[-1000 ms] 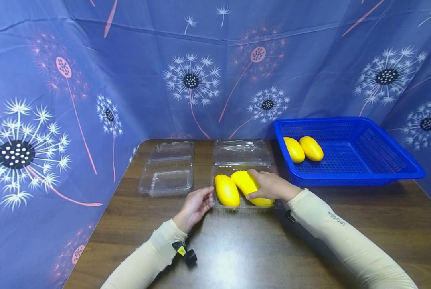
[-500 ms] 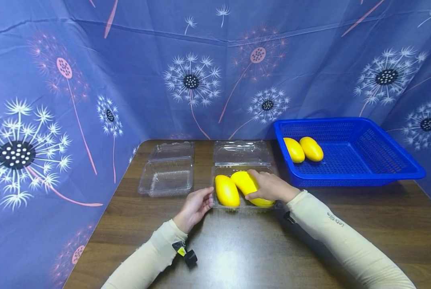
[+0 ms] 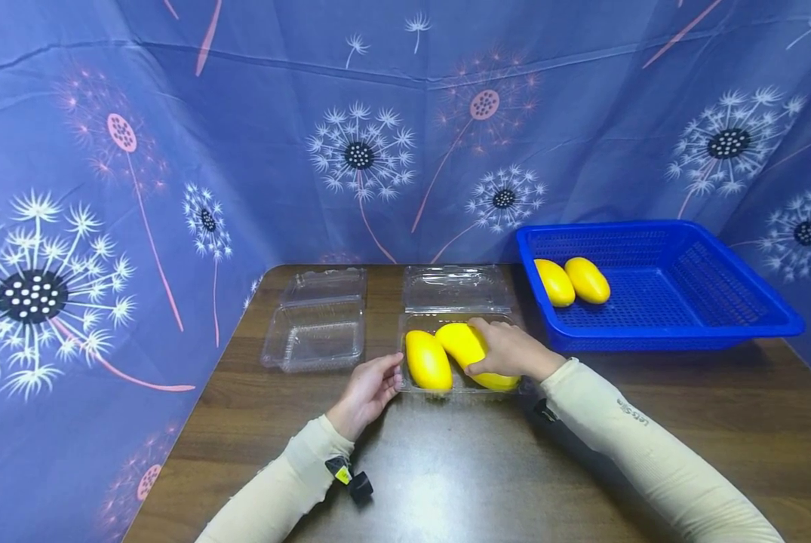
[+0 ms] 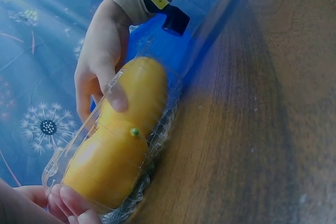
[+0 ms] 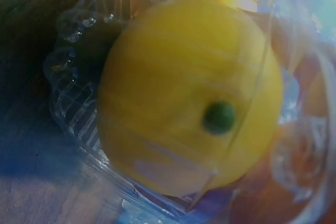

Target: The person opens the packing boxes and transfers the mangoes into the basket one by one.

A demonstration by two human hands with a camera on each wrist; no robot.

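Observation:
In the head view, a clear plastic clamshell box (image 3: 420, 322) stands on the table with its lid folded back. Two yellow mangoes lie inside: the left mango (image 3: 428, 360) sits slantwise, and the right mango (image 3: 459, 343) slants toward the front right corner. My right hand (image 3: 510, 351) holds the right mango from above, thumb on its near side and fingers over the far side. At the box's left edge, my left hand (image 3: 370, 388) pinches the rim. The right wrist view shows the mango's end with a green stem tip (image 5: 219, 117) through the clear wall.
Left of this box is a second open clamshell box (image 3: 317, 339). A blue perforated basket (image 3: 677, 332) stands at the back right, with two more mangoes (image 3: 588, 280) against its left side. A patterned blue cloth (image 3: 405, 68) hangs behind the wooden table (image 3: 439, 467).

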